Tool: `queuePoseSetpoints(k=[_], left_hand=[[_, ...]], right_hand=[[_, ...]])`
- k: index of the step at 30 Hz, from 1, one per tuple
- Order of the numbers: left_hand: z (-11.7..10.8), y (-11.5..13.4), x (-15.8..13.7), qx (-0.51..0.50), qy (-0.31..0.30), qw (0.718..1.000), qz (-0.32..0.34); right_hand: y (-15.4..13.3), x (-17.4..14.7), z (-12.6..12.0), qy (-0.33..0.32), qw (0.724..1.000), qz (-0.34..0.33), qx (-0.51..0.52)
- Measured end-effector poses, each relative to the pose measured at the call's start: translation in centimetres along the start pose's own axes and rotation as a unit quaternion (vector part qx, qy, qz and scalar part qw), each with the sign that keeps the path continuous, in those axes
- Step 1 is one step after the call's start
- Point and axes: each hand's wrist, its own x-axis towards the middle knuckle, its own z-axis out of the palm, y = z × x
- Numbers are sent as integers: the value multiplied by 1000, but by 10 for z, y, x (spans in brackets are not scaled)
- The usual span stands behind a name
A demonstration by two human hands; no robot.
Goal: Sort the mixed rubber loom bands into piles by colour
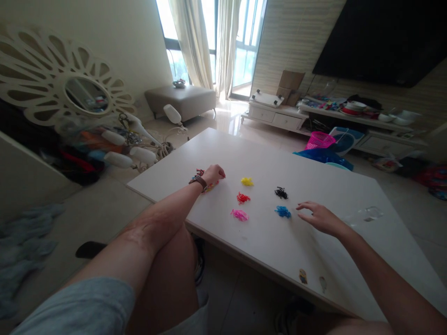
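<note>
My left hand (213, 174) is over the left side of the white table (265, 158), fingers curled together with a tiny red bit at the tips. Under and behind that wrist lies a mixed-colour heap of small bands (199, 172), partly hidden. To its right sit separate little piles of bands: yellow (247, 181), red (243, 198) and pink (240, 215). Farther right are a black pile (281, 192) and a blue pile (282, 211). Just right of the blue pile, my right hand (319, 217) hovers with its fingers apart, holding nothing.
A clear plastic item (373, 213) lies at the table's right. Two small flat pieces, one a yellow figure (302, 276), lie near the front edge. A lamp with white shades (120, 159) stands beyond the left edge, a pink basket (320, 140) beyond the far side.
</note>
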Motion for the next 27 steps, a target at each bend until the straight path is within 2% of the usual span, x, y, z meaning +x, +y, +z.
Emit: queuePoseSetpoints(k=[5,12,15,18,20,22,24,27], left_hand=[[10,21,5,-45,16,999,-12],[45,67,22,-89,34,995,29],[54,75,26,-84,44,995,33],[52,75,24,-85,41,995,32],[46,76,18,-119,20,993,17],[40,79,10,-191,-26,981,-2],[36,86,1,-280,-85,956,-2],[38,103,-16,-374,-163,912,36]], right_hand=[[-3,-1,-1,0,1000,-6,3],[-6,-2,-1,0,1000,-10,7],[-6,-2,0,1,1000,-15,9],[-7,-2,-1,1,1000,-18,11],[-8,-2,-1,4,1000,-18,13],[-12,-3,-2,13,1000,-21,17],[-19,-3,-4,31,999,-27,25],[-35,-4,-5,76,995,-42,47]])
